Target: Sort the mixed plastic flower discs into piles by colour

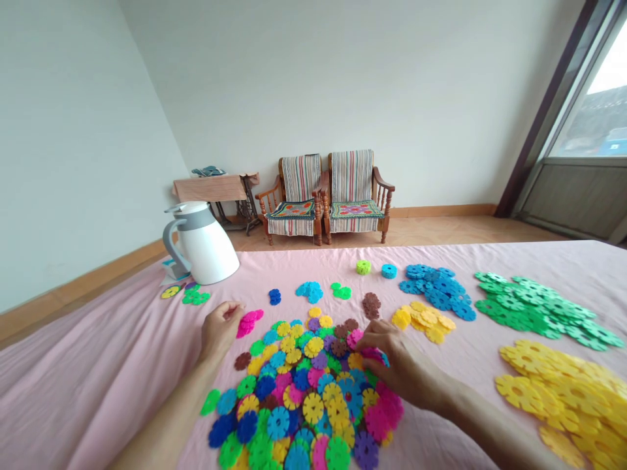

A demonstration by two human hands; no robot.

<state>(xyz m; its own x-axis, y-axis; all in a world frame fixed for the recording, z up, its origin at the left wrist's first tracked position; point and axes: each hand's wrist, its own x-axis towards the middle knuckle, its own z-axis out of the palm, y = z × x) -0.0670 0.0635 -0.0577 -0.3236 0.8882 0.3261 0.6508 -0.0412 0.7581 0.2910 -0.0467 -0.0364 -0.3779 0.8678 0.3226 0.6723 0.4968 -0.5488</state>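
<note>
A mixed heap of plastic snowflake discs (313,408) in many colours lies on the pink cloth in front of me. At its right upper edge, my right hand (399,359) bends its fingers round a pink snowflake disc (371,354), partly hidden by the fingers. My left hand (221,329) is held left of the heap, its thumb and fingertips pinched together. Whatever sits in that pinch is too small to make out. Just beside those fingertips is a little pile of pink discs (249,322).
Sorted piles of blue discs (438,290), green discs (543,307), and yellow discs (571,391) lie to the right. Small groups, including brown discs (371,305), line the far side. A white jug (208,245) stands at the back left. Two chairs (326,196) are beyond the cloth.
</note>
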